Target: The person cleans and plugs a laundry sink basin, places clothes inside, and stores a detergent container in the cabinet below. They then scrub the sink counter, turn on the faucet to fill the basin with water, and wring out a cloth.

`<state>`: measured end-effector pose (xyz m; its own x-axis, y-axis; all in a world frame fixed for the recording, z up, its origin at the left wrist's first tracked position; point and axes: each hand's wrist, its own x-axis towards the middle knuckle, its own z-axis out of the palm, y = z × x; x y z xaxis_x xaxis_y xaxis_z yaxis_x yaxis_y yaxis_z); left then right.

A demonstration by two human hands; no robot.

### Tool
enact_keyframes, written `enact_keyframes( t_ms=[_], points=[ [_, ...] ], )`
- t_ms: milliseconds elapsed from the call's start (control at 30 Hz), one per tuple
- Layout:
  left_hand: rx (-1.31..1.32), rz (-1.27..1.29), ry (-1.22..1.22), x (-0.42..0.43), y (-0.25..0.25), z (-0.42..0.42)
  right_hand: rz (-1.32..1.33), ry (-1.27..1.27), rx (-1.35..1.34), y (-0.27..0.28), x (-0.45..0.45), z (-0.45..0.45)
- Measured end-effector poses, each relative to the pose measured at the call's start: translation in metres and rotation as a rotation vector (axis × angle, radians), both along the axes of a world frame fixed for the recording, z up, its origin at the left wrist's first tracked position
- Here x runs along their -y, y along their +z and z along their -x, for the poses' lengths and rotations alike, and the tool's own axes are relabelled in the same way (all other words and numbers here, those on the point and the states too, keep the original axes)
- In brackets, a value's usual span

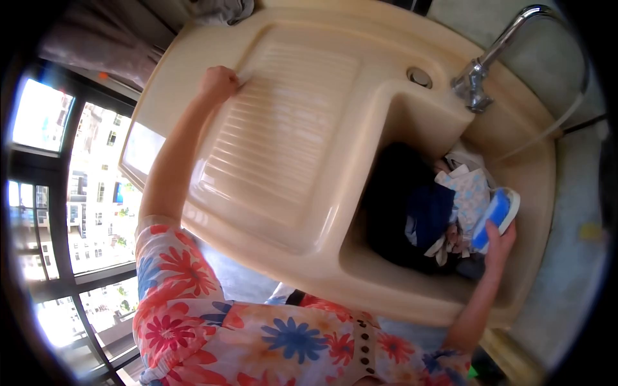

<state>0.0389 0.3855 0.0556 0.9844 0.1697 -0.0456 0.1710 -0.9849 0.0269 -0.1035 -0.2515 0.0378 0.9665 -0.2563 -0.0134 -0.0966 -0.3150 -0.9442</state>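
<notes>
My right hand (500, 243) grips a scrub brush (514, 204) with a pale body and blue bristles, at the right side of the sink basin (418, 116). Beneath and beside the brush lies a heap of clothes: a black garment (393, 199), a dark blue cloth (430, 215) and a white cloth with a light pattern (468, 186). My left hand (221, 83) is curled closed at the upper left edge of the ribbed washboard (270, 128). A small pale bit shows by its fingers, too unclear to name.
A chrome faucet (476, 80) with a curved spout stands behind the basin, near a round metal fitting (420, 78). Grey cloth (225, 9) hangs over the far edge of the counter. Windows (96, 186) and a curtain (96, 38) are on the left.
</notes>
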Motion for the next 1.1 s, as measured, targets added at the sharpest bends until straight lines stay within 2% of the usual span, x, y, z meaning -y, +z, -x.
enact_keyframes(
  t_ms=[100, 167, 233, 333, 433, 533, 667, 733, 833, 933, 1033, 1100],
  points=[
    [0.380, -0.029, 0.066, 0.008, -0.008, -0.028, 0.040, -0.005, 0.033, -0.004, -0.001, -0.003],
    [0.497, 0.049, -0.030, 0.011, -0.023, -0.066, 0.080, -0.014, 0.021, -0.006, 0.004, -0.003],
    [0.456, -0.025, -0.098, 0.015, -0.041, -0.104, 0.094, -0.029, -0.021, -0.010, 0.009, -0.003],
    [0.373, 0.107, 0.187, 0.033, -0.041, -0.140, 0.099, -0.066, -0.083, -0.008, 0.008, -0.003],
    [0.223, 0.011, 0.281, 0.084, -0.013, -0.137, 0.094, -0.041, -0.054, -0.004, 0.003, -0.003],
    [0.228, -0.269, 0.010, 0.111, -0.039, -0.161, 0.101, -0.055, -0.065, -0.002, 0.003, -0.003],
    [0.258, -0.035, -0.121, 0.164, -0.052, -0.144, 0.074, -0.034, -0.060, -0.003, 0.004, -0.004],
    [0.224, 0.062, -0.281, 0.187, -0.055, -0.133, 0.080, -0.030, -0.051, 0.000, -0.002, -0.004],
    [0.388, 0.298, -0.494, 0.208, -0.053, -0.114, 0.060, 0.001, -0.056, -0.006, 0.002, -0.004],
    [0.390, 0.263, -0.707, 0.228, -0.045, -0.080, 0.040, 0.003, -0.025, -0.004, -0.002, -0.005],
    [0.373, 0.033, -0.863, 0.215, -0.021, -0.022, 0.009, 0.006, -0.003, 0.000, -0.001, -0.003],
    [0.422, 0.257, -0.915, 0.192, -0.031, 0.019, -0.006, 0.015, 0.014, 0.001, 0.002, -0.003]
  ],
)
